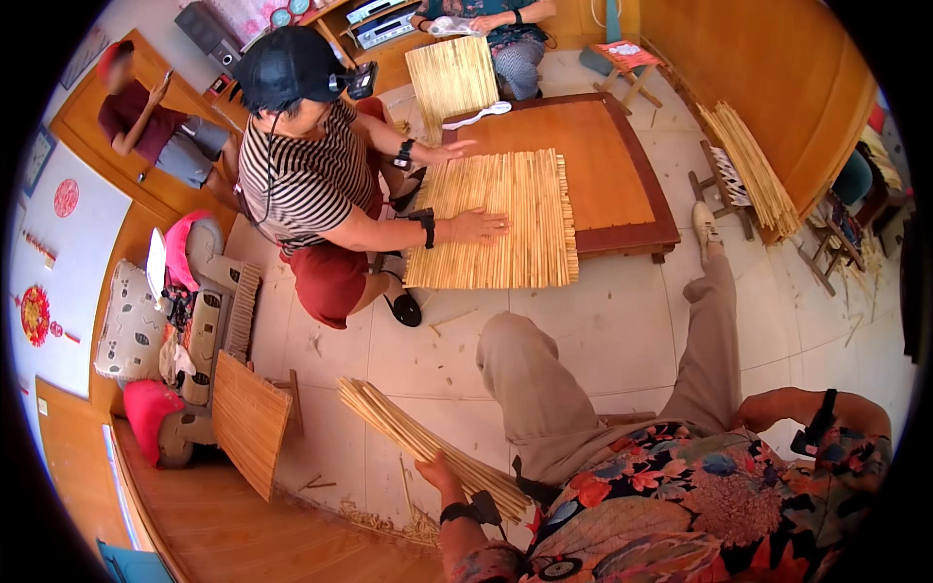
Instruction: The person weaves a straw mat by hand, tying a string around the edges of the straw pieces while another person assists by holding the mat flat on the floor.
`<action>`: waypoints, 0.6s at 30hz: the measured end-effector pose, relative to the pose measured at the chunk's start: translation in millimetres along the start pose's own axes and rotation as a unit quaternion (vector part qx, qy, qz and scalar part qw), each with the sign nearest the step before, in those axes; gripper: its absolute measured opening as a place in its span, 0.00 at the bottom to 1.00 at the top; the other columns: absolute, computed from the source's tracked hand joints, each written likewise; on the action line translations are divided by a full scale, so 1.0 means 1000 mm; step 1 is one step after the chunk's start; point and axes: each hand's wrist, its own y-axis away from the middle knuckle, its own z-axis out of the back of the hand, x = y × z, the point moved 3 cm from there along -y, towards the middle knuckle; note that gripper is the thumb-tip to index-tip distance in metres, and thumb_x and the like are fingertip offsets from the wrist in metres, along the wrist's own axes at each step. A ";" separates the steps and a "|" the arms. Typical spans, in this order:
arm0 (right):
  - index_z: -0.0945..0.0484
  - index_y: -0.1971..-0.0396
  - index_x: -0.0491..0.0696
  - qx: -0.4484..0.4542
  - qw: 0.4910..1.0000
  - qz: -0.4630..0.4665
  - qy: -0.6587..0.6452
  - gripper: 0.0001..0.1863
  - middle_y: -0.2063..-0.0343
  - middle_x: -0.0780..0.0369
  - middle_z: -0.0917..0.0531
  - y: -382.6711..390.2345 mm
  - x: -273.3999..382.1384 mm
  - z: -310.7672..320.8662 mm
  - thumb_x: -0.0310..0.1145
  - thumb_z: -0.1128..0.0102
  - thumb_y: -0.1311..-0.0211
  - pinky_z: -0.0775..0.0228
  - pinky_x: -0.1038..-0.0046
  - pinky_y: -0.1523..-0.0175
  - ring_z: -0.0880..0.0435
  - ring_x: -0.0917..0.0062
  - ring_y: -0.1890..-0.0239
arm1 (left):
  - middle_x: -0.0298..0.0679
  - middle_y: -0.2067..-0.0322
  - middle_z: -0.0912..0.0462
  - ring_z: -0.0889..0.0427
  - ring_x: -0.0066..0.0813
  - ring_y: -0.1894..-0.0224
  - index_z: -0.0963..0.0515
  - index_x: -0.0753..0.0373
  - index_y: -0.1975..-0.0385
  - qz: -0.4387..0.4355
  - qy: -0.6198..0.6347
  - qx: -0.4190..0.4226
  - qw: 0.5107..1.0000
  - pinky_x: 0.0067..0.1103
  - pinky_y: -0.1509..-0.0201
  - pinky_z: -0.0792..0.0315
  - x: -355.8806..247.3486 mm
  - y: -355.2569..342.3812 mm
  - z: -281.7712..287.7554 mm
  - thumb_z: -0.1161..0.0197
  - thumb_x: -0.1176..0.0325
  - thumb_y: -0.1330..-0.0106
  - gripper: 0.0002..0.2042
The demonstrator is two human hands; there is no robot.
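My left hand (442,473) is closed around a bundle of long straw-coloured stalks (389,413), held low on my left side and slanting up and away. My right hand (776,408) is bent beside my right hip, near the top of my thigh; its fingers cannot be made out. Ahead of me, a co-worker in a striped shirt and dark cap lays both hands flat on a mat of parallel stalks (505,209). That mat lies partly over the corner of a low wooden table (612,170) with a dark red rim.
A second person holds another stalk mat (452,73) beyond the table. A stalk bundle (748,170) rests on a stool at right. A wooden board (251,423) leans by the sofa (199,350) at left. Stalk scraps (389,525) litter the tiles. Someone stands at the far-left door.
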 end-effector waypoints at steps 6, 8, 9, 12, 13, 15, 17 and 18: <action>0.23 0.68 0.50 -0.254 0.960 0.094 0.068 0.09 0.71 0.58 0.21 -0.011 0.066 0.095 0.37 0.47 0.47 0.31 0.65 0.63 0.23 0.62 0.67 | 0.50 0.63 0.27 0.23 0.38 0.65 0.38 0.72 0.56 0.049 -0.066 0.036 0.996 0.27 0.64 0.26 0.021 -0.004 -0.010 0.40 0.82 0.52 0.22; 0.26 0.63 0.49 -0.307 0.945 0.091 0.070 0.11 0.68 0.57 0.24 0.001 0.102 0.135 0.37 0.48 0.45 0.31 0.63 0.62 0.24 0.61 0.66 | 0.50 0.65 0.25 0.22 0.39 0.66 0.37 0.72 0.57 0.022 -0.109 0.037 0.993 0.27 0.64 0.26 0.023 -0.014 -0.015 0.39 0.80 0.53 0.22; 0.27 0.62 0.49 -0.307 0.943 0.074 0.106 0.12 0.67 0.57 0.24 0.008 0.115 0.152 0.37 0.47 0.45 0.31 0.63 0.61 0.24 0.60 0.65 | 0.51 0.65 0.26 0.22 0.40 0.66 0.37 0.73 0.57 0.038 -0.112 0.047 0.992 0.27 0.64 0.26 0.021 -0.014 -0.023 0.39 0.80 0.52 0.22; 0.30 0.59 0.49 -0.297 0.937 0.048 0.178 0.14 0.64 0.57 0.26 0.011 0.128 0.187 0.37 0.47 0.45 0.32 0.62 0.59 0.24 0.60 0.63 | 0.51 0.64 0.26 0.22 0.41 0.66 0.37 0.73 0.57 0.081 -0.133 0.051 0.986 0.28 0.63 0.26 0.015 -0.006 -0.023 0.39 0.79 0.52 0.22; 0.30 0.58 0.50 -0.299 0.936 0.063 0.175 0.15 0.64 0.57 0.26 -0.001 0.126 0.196 0.38 0.46 0.45 0.32 0.62 0.58 0.24 0.60 0.63 | 0.51 0.63 0.26 0.22 0.41 0.66 0.38 0.73 0.57 0.081 -0.148 0.033 0.985 0.28 0.63 0.26 0.013 -0.010 -0.008 0.39 0.79 0.52 0.22; 0.30 0.56 0.50 -0.292 0.939 0.054 0.176 0.16 0.63 0.57 0.26 -0.006 0.125 0.207 0.38 0.46 0.45 0.32 0.63 0.57 0.24 0.61 0.61 | 0.52 0.63 0.26 0.22 0.42 0.65 0.38 0.74 0.57 0.095 -0.152 0.041 0.983 0.28 0.62 0.27 0.017 -0.011 -0.014 0.39 0.78 0.52 0.22; 0.30 0.55 0.49 -0.279 0.943 0.039 0.179 0.17 0.63 0.56 0.24 -0.005 0.121 0.217 0.37 0.47 0.44 0.32 0.64 0.55 0.25 0.62 0.58 | 0.52 0.63 0.26 0.22 0.42 0.65 0.38 0.74 0.56 0.111 -0.143 0.063 0.981 0.29 0.61 0.27 0.019 -0.009 -0.030 0.39 0.78 0.52 0.22; 0.30 0.55 0.49 -0.276 0.945 0.037 0.170 0.17 0.63 0.56 0.24 -0.004 0.116 0.223 0.37 0.47 0.44 0.32 0.64 0.55 0.25 0.62 0.58 | 0.52 0.63 0.26 0.23 0.42 0.65 0.38 0.74 0.57 0.118 -0.144 0.068 0.980 0.29 0.60 0.27 0.026 -0.012 -0.037 0.39 0.78 0.52 0.22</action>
